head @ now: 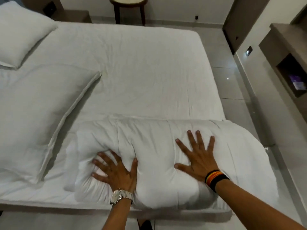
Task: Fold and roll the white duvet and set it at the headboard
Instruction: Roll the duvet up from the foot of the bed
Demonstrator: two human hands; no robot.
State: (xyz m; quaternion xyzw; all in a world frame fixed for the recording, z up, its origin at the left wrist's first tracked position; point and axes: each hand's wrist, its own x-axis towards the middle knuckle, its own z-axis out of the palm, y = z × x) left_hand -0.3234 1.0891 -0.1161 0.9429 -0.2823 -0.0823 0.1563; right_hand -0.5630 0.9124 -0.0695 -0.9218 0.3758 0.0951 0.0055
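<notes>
On the near edge of the bed (132, 67), a rolled white duvet (159, 156) lies crosswise, its right end overhanging the mattress corner. Both hands press flat on it with fingers spread: the left hand (116, 170), above a watch (119, 195), sinks into the roll's left part; the right hand (197, 156), above a striped wristband (216, 179), rests on its middle. Two pillows (38, 113) lie to the left, both cut off by the frame. A stool (128, 7) beyond the bed shows only partly. Inside a wall niche (292, 73) at right sits something purple, too blurred to identify.
</notes>
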